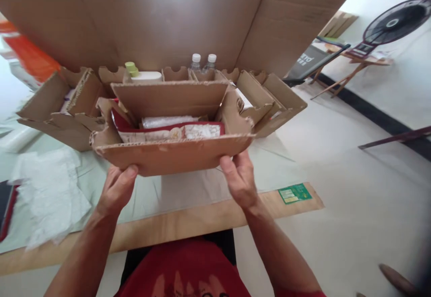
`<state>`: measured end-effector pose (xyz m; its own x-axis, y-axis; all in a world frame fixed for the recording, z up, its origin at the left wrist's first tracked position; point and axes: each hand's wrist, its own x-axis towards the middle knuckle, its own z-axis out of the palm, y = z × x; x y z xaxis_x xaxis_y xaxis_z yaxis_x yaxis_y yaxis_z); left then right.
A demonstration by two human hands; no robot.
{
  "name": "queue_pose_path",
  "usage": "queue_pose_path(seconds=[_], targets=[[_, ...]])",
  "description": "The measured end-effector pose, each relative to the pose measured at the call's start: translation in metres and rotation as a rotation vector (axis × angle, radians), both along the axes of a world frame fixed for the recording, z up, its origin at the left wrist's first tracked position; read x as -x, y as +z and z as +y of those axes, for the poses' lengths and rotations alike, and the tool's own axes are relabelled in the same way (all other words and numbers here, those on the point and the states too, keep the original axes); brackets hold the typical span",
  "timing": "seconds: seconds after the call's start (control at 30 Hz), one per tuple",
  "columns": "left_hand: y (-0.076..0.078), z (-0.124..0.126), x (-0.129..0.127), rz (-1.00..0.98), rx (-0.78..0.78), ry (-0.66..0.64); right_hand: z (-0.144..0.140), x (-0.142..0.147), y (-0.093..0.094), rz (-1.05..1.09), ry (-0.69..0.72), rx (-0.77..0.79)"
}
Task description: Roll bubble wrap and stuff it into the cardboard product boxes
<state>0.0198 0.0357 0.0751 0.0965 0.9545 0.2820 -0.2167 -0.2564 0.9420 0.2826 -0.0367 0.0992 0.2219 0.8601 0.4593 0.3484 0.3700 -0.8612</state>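
Red shirt [183,270] fills the bottom edge of the frame, and two bare forearms reach forward from it over the wooden lip of the counter [188,223]. Left hand [117,188] and right hand [238,178] grip the near wall of a cardboard box [175,153], one at each lower corner, thumbs on the outer face and fingers curled beneath, holding it above the counter. Inside the box lie a red packet [168,130] and a clear plastic bag [168,121], with ragged cardboard dividers at either end. Behind it sit more cut cardboard trays [67,108], one carrying a white bottle with a green cap [141,74], and two clear bottles with white caps [203,62] stand just beyond. A large cardboard sheet [168,18] rises at the back. White paper [47,193] lies crumpled on the counter to the left, and a green label [294,193] sits on the counter's right end. On the floor at far right stand a black fan [393,23] and a wooden folding stand [343,65].
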Motion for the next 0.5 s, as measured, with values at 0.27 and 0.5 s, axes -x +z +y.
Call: queue_pose_path(seconds=[0.27, 0.5], targets=[[-0.037, 0.042, 0.07, -0.103, 0.233, -0.043, -0.053, 0.051, -0.075, -0.113, 0.064, 0.101], [-0.064, -0.008, 0.064, 0.165, 0.136, 0.367, -0.011, 0.015, -0.088, -0.01, -0.008, 0.227]])
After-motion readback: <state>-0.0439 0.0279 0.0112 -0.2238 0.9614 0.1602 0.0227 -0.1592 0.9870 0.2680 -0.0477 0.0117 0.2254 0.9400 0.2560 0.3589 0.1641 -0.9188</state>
